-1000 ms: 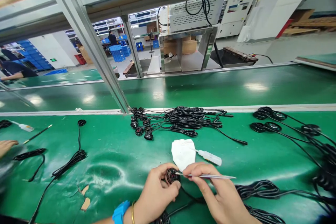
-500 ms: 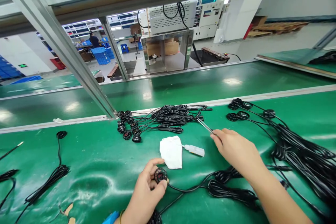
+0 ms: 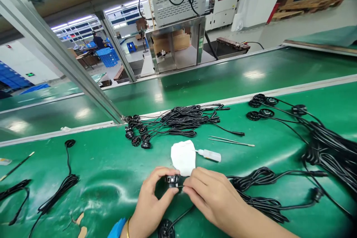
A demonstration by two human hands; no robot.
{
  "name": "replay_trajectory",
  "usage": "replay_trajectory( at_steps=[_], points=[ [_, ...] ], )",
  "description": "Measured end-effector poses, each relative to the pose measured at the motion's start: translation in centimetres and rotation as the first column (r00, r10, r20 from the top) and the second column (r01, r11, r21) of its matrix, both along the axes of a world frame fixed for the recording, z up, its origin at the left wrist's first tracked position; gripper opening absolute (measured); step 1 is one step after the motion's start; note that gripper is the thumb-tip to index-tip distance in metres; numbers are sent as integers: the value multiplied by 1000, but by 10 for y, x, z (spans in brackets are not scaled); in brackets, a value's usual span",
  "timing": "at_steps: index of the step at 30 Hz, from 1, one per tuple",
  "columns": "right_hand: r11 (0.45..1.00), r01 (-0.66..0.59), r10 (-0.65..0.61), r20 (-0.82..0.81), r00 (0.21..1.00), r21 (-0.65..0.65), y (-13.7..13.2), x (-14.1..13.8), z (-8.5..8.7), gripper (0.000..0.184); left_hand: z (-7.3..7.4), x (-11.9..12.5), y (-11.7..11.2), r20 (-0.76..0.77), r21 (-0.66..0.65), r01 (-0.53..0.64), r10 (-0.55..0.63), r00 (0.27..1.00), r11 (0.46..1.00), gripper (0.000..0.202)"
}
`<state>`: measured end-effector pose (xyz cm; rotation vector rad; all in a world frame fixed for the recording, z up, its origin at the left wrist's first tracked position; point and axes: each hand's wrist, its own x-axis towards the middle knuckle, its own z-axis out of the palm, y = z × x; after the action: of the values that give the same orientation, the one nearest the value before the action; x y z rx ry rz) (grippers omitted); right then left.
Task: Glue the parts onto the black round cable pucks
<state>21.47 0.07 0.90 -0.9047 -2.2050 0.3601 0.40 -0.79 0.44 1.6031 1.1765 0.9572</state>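
Note:
My left hand (image 3: 152, 199) grips a black round housing (image 3: 171, 180) by its edges, between thumb and fingers, turned side-on. Close beside it, my right hand (image 3: 213, 193) pinches the black cable (image 3: 180, 186) where it leaves the housing; the fingers hide most of that cable. Just beyond the hands lies a white cloth (image 3: 183, 156), with a small dropper bottle (image 3: 209, 155) whose tip touches the cloth's edge. A pair of metal tweezers (image 3: 231, 141) rests on the green mat farther off. Another black round part (image 3: 166, 228) sits at the near edge, below my left hand.
Bundled cables with round ends (image 3: 181, 117) lie at the mat's far edge. More coiled cables (image 3: 329, 145) fill the right side, and a single one (image 3: 58, 193) lies left. A metal post (image 3: 83, 78) rises at the back left. Beyond is a green conveyor belt (image 3: 195, 85).
My right hand has let go of the tweezers, which now lie on the mat, and has come to the cable by the housing. My left hand has tipped the housing from face-up to side-on.

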Motion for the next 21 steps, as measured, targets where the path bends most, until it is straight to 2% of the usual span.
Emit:
replay_trajectory(
  at_steps=[2,3,5,12,21],
  points=[
    [994,22,-22,6,1000,104,-1,-1,-1,21,-2,-2,1,-179,265,64,-16,984,962,33],
    [990,22,-24,10,1000,141,-1,-2,-1,22,-3,-2,2,-227,348,105,-25,974,932,37],
    [981,18,-23,23,999,192,-1,-3,0,23,-3,-1,3,-244,397,138,-40,969,907,39],
    [971,12,-23,44,999,241,-2,-4,-1,23,-2,8,2,-111,290,52,-21,994,956,26],
    [965,39,-60,74,995,258,-4,-6,-6,26,0,8,4,-136,192,79,-54,989,978,23]
  ],
)
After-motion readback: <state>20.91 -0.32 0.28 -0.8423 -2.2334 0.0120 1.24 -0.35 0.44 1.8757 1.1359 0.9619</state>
